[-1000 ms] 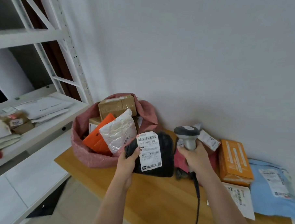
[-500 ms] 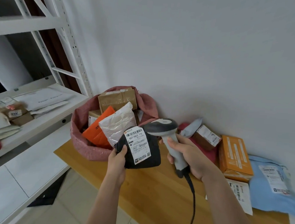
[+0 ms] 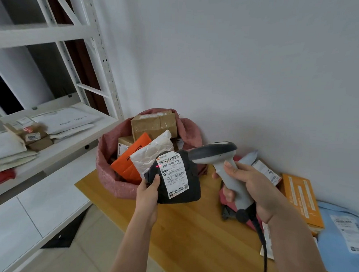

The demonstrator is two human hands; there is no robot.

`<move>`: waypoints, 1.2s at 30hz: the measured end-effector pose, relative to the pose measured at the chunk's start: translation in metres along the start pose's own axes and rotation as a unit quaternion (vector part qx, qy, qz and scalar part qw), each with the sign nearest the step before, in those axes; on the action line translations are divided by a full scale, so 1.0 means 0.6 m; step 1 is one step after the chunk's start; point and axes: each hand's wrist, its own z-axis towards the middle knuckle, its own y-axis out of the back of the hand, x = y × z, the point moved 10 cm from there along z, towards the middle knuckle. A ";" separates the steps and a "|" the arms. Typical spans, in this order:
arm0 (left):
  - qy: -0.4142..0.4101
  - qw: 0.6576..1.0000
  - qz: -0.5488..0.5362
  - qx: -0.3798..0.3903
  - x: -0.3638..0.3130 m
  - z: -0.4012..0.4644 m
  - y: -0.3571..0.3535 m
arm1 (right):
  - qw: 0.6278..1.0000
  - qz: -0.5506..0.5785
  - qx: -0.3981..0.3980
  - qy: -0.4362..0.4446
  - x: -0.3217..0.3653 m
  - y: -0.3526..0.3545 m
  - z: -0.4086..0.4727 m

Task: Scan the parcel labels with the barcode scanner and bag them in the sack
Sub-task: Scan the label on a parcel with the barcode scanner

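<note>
My left hand (image 3: 148, 191) grips a black soft parcel (image 3: 189, 186) by its left edge, white label (image 3: 173, 173) facing me. A red scan dot glows at the label's left edge. My right hand (image 3: 252, 189) grips the grey barcode scanner (image 3: 220, 158) by its handle, head pointed left at the label, close to the parcel's top right. Behind them the pink sack (image 3: 114, 184) stands open on the wooden table (image 3: 191, 229), holding brown boxes (image 3: 154, 124), an orange mailer (image 3: 130, 160) and a white mailer (image 3: 151, 153).
More parcels lie on the table's right: an orange box (image 3: 303, 201), a blue mailer (image 3: 342, 241), a small labelled parcel (image 3: 265, 170) and a dark red one under my right hand. White shelving (image 3: 51, 134) with envelopes and small boxes stands at left. The scanner's black cable (image 3: 263, 248) hangs down.
My right hand lifted the scanner off the pile and swung its head left toward the label. My left hand shifted the black parcel slightly left toward the sack; a red scan dot now shows.
</note>
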 end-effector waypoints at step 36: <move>-0.097 0.944 0.237 -0.210 -0.114 0.107 0.011 | 0.997 0.051 -0.057 0.007 -0.002 0.079 -0.002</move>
